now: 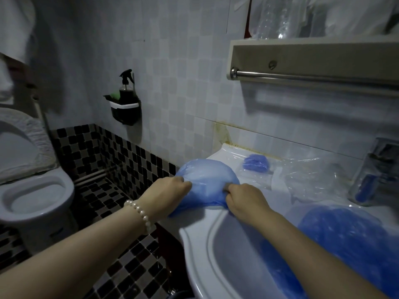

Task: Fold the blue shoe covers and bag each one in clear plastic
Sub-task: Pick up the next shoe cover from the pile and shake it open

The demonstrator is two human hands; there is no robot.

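Observation:
A pale blue shoe cover (206, 180) is stretched open over the left corner of the white sink (200, 238). My left hand (167, 192) grips its left edge and my right hand (246, 198) pinches its right edge. A folded blue shoe cover (256, 162) lies in clear plastic at the back of the sink top. Loose clear plastic bags (311, 180) are spread beside it. A large clear bag of blue shoe covers (345, 234) fills the right side of the basin.
A toilet (36, 195) stands at the left on a black-and-white mosaic floor. A black wall holder with a spray bottle (126, 98) hangs on the tiled wall. A shelf with a metal towel rail (313, 76) sits above the sink. The faucet (375, 169) is at right.

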